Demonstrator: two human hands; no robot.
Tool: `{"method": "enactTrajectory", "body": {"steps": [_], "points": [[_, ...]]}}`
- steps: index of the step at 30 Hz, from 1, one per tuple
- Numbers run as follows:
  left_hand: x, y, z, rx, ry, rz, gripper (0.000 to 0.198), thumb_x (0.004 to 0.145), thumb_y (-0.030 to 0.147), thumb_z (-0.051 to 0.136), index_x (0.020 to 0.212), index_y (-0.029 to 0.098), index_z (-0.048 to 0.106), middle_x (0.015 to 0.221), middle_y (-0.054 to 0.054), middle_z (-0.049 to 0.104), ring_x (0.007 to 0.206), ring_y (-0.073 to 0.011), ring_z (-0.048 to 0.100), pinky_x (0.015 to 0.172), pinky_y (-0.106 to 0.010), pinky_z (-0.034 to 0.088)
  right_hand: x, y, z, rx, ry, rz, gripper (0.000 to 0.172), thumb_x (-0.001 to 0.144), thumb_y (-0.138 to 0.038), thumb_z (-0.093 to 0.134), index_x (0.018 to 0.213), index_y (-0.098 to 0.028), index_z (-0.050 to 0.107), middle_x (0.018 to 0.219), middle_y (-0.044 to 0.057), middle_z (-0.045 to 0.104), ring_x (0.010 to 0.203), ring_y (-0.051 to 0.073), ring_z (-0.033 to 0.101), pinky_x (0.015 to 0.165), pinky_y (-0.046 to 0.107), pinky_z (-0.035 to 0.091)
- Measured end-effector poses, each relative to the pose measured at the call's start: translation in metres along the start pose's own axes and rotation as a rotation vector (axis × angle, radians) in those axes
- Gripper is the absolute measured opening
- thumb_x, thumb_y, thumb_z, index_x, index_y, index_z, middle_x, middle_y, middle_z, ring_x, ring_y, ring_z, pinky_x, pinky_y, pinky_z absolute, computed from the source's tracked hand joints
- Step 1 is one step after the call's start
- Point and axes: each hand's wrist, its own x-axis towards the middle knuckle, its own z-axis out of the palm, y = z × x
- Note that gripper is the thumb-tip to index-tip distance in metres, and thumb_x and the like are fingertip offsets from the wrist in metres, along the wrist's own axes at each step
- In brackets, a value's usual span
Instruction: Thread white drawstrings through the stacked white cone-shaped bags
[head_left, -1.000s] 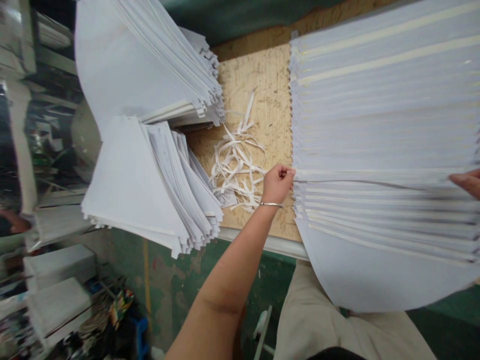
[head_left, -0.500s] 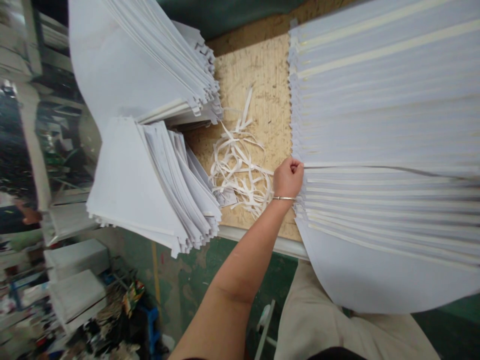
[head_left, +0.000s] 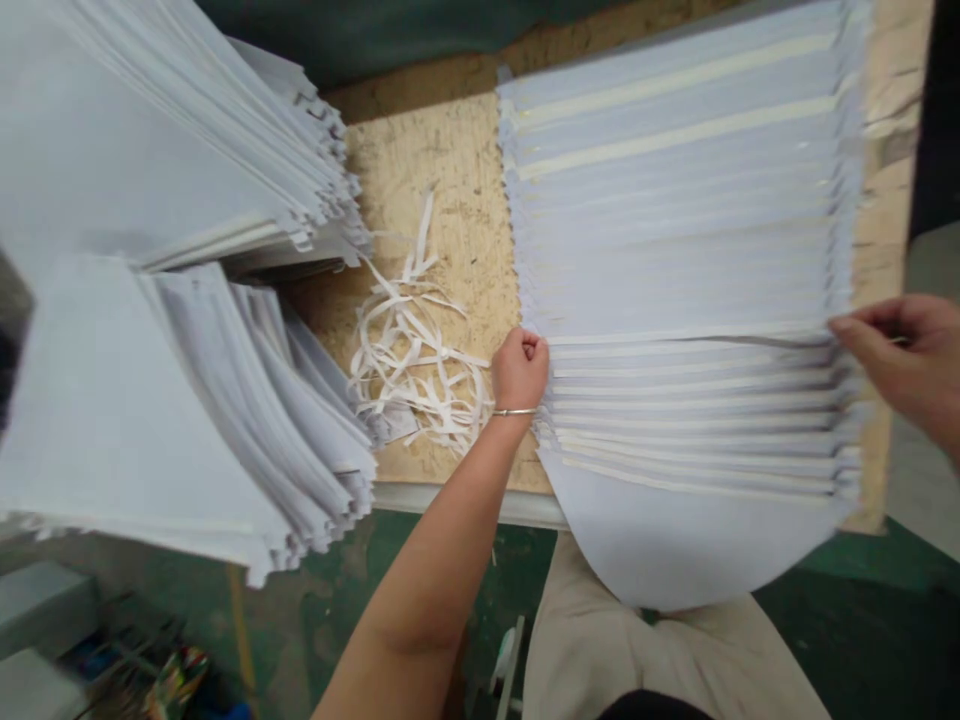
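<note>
A fanned spread of white sheets (head_left: pixel 675 250) with cream adhesive strips lies on a wooden board (head_left: pixel 442 200). My left hand (head_left: pixel 519 368), a thin bracelet on its wrist, is closed in a fist at the spread's left edge, pinching the end of one sheet or strip. My right hand (head_left: pixel 904 350) is at the spread's right edge, fingers pinched together on the same sheet's other end. A tangle of peeled white strips (head_left: pixel 412 365) lies just left of my left hand.
Two fanned stacks of white sheets (head_left: pixel 187 390) overhang the board at the left. The lowest sheet of the spread droops over the table's front edge above my lap (head_left: pixel 645 650). Dark green floor lies below, with clutter at the bottom left.
The view has swung right, bringing my right hand and the spread's right edge into sight. My left hand stays closed at the left edge of the sheets.
</note>
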Motion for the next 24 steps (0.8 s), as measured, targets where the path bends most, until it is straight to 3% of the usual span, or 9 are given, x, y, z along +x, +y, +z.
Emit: {"method": "enactTrajectory", "body": {"steps": [2, 5, 13, 20, 24], "points": [[0.001, 0.001, 0.0, 0.01, 0.01, -0.004, 0.009, 0.079, 0.022, 0.059, 0.071, 0.02, 0.055, 0.058, 0.004, 0.052, 0.058, -0.0123, 0.05, 0.06, -0.025, 0.037, -0.004, -0.027, -0.012, 0.071, -0.011, 0.055, 0.033, 0.088, -0.049, 0.055, 0.092, -0.02, 0.069, 0.082, 0.007, 0.067, 0.066, 0.015, 0.057, 0.06, 0.026, 0.039], [0.003, 0.002, 0.001, 0.023, 0.02, -0.004, 0.009, 0.077, 0.023, 0.059, 0.07, 0.021, 0.054, 0.058, 0.005, 0.051, 0.057, -0.0126, 0.05, 0.06, -0.025, 0.037, -0.003, -0.041, -0.013, 0.122, -0.014, 0.045, 0.026, 0.087, -0.043, 0.057, 0.088, -0.019, 0.067, 0.081, 0.006, 0.067, 0.066, 0.015, 0.057, 0.061, 0.025, 0.038], [0.004, -0.001, 0.003, -0.006, 0.037, -0.012, 0.009, 0.077, 0.026, 0.06, 0.075, 0.021, 0.053, 0.059, 0.005, 0.051, 0.057, -0.0126, 0.05, 0.06, -0.025, 0.04, 0.002, -0.036, -0.003, 0.133, 0.088, -0.016, 0.014, 0.083, -0.033, 0.064, 0.081, -0.02, 0.061, 0.072, 0.002, 0.061, 0.062, 0.011, 0.052, 0.062, 0.023, 0.036], [0.004, -0.005, 0.005, -0.012, 0.039, 0.008, 0.012, 0.077, 0.028, 0.06, 0.078, 0.022, 0.051, 0.061, 0.005, 0.051, 0.057, -0.0121, 0.05, 0.059, -0.024, 0.04, 0.007, -0.034, 0.002, 0.075, 0.021, -0.019, 0.012, 0.084, -0.031, 0.061, 0.081, -0.02, 0.061, 0.07, 0.001, 0.061, 0.065, 0.013, 0.054, 0.063, 0.023, 0.035], [0.003, -0.004, 0.004, -0.004, 0.043, 0.011, 0.011, 0.077, 0.028, 0.06, 0.077, 0.022, 0.051, 0.061, 0.005, 0.05, 0.057, -0.012, 0.05, 0.06, -0.024, 0.04, 0.009, -0.035, 0.003, 0.064, 0.003, -0.006, 0.019, 0.085, -0.038, 0.061, 0.082, -0.019, 0.06, 0.073, 0.003, 0.063, 0.066, 0.014, 0.054, 0.064, 0.025, 0.035]]}}
